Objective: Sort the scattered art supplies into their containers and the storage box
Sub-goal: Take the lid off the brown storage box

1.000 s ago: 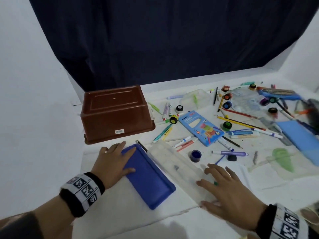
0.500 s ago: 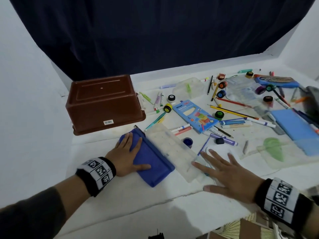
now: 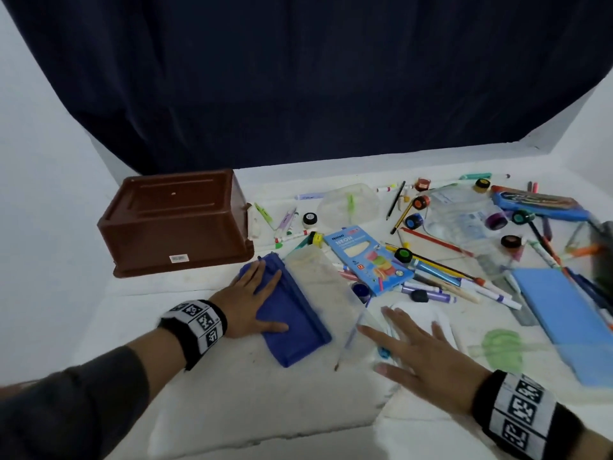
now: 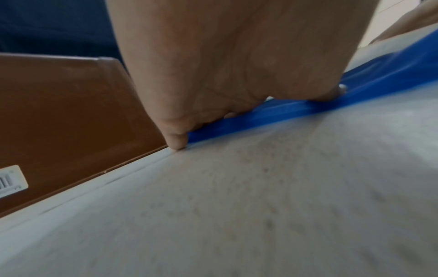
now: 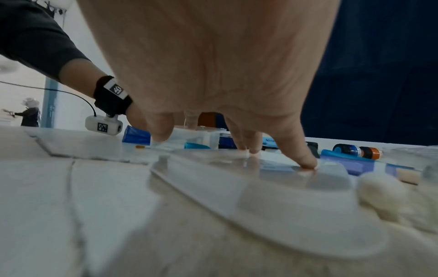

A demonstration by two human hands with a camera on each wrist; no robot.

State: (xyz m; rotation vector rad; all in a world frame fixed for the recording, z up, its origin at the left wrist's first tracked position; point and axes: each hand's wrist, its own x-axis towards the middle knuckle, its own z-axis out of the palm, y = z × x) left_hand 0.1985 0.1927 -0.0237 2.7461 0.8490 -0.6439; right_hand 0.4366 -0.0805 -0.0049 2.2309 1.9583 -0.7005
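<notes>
From the head view, the left hand (image 3: pixel 247 302) lies flat, fingers straight, on the near-left end of the dark blue fabric zip pouch (image 3: pixel 292 313), which sits on the white worktop (image 3: pixel 232 386) just in front of the upturned brown plastic storage box (image 3: pixel 175 220). A second ago the pouch lay lower and further from the box; it has since slid, with the hand, up towards it, though part of that shift may be the head camera tilting. The right hand (image 3: pixel 421 356), fingers spread and straight, has moved off the long clear plastic case (image 3: pixel 318 280) beside the pouch and now presses on a clear flat plastic sheet (image 3: pixel 428 320) further right. Beyond lie scattered markers, pencils, small paint pots and a light blue cardboard pencil box (image 3: pixel 368 257), all unsorted.

The left wrist view shows the fingers (image 4: pixel 176 140) pressing the pouch's blue edge (image 4: pixel 284 110) against the worktop, the box wall (image 4: pixel 71 116) close behind.

The right wrist view shows straight fingertips (image 5: pixel 305 161) resting on the clear sheet (image 5: pixel 237 174); neither hand grips anything.

Sorting looks barely begun: the box is still upside down, so the person is probably clearing space and bringing the containers within reach.
</notes>
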